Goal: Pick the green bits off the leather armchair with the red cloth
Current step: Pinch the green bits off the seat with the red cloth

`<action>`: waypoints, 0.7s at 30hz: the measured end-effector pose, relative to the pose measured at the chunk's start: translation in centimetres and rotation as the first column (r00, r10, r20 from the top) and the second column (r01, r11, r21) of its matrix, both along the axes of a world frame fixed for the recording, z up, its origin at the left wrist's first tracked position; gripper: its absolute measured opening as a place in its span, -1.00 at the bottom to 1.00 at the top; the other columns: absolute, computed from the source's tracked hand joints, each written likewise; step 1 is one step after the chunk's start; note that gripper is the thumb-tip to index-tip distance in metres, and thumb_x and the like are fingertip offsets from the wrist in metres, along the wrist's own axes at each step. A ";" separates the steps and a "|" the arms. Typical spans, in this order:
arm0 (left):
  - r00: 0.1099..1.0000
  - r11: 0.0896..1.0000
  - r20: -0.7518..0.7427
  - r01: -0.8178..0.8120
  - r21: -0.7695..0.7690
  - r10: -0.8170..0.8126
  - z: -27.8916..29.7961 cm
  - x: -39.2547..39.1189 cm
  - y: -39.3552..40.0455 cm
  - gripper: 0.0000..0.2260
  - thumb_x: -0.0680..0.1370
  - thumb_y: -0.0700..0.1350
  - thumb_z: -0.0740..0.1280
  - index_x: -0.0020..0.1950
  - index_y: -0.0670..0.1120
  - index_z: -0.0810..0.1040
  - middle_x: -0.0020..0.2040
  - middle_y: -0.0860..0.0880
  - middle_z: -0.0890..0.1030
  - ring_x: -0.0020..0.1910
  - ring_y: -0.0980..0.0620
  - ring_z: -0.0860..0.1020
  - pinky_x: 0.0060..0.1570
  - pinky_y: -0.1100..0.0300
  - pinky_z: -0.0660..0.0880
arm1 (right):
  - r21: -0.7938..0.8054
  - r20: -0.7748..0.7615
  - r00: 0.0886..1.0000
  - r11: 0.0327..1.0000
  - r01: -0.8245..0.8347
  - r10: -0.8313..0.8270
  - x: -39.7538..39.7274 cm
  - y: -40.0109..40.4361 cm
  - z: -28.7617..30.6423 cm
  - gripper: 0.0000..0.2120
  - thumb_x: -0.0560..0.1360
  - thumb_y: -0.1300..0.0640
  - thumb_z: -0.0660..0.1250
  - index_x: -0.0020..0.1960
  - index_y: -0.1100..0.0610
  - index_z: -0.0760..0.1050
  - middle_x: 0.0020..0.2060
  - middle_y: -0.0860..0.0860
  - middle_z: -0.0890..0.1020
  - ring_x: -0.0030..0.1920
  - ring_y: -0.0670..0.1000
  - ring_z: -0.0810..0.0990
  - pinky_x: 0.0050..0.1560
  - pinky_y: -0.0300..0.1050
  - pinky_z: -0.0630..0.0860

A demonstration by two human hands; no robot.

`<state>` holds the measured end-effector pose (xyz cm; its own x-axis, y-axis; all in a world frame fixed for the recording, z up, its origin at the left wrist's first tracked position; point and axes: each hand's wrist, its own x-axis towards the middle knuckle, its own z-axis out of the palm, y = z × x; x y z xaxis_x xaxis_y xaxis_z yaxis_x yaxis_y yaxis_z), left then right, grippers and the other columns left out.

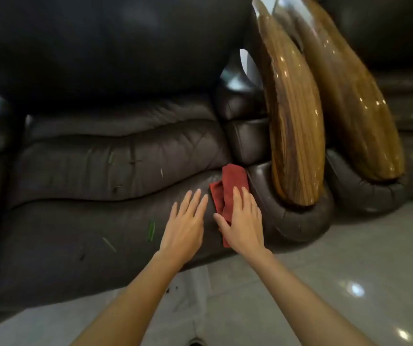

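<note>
Task barely begun | our right hand flat, fingers spread, on red cloth at armchair seat right edge | left hand open, empty | green bits remain leftward

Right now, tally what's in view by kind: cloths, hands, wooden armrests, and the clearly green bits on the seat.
Red cloth: 1
Hands: 2, left hand, right hand
Wooden armrests: 2
Clearly green bits: 3, others too blurred
Total: 8
</note>
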<state>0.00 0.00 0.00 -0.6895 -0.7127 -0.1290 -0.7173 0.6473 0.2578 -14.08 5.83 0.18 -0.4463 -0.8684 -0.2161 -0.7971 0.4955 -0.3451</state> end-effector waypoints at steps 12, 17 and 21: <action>0.957 0.989 -0.248 0.136 -0.064 -0.148 -8.4 -7.7 -2.3 -0.60 0.63 -0.09 0.02 0.47 -0.09 0.18 0.52 -0.09 0.15 0.50 -0.03 0.03 0.46 -0.05 0.05 | -0.345 -0.044 0.999 0.939 0.004 -0.020 -2.6 -1.2 -11.8 -0.37 0.50 -0.09 0.20 0.47 0.14 0.14 0.44 0.09 0.32 0.46 0.08 0.19 0.44 0.07 0.20; 0.949 0.978 -0.252 0.160 -0.132 -0.189 -11.1 -8.6 -3.3 -0.60 0.62 -0.01 0.00 0.44 -0.06 0.25 0.45 -0.06 0.31 0.44 -0.06 0.19 0.38 -0.04 0.12 | -0.531 -0.118 0.990 0.848 0.004 -0.079 -2.3 -1.6 -13.8 -0.40 0.43 -0.11 0.21 0.38 0.18 0.30 0.32 0.10 0.47 0.37 0.13 0.34 0.32 0.12 0.30; 0.948 0.954 -0.265 0.097 -0.282 -0.175 -11.4 -8.2 -3.9 -0.59 0.60 0.06 0.01 0.37 -0.06 0.34 0.32 -0.06 0.46 0.26 -0.09 0.35 0.18 -0.06 0.26 | -0.582 -0.106 0.994 0.811 -0.061 -0.001 -2.6 -2.2 -13.8 -0.39 0.38 -0.16 0.19 0.33 0.15 0.36 0.28 0.06 0.51 0.32 0.10 0.36 0.29 0.09 0.31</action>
<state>-8.23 -3.89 -11.39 -0.7618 -0.5911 0.2651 -0.5396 0.8054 0.2453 -16.73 3.63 -13.66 -0.4092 -0.8300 0.3790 -0.8530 0.2005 -0.4818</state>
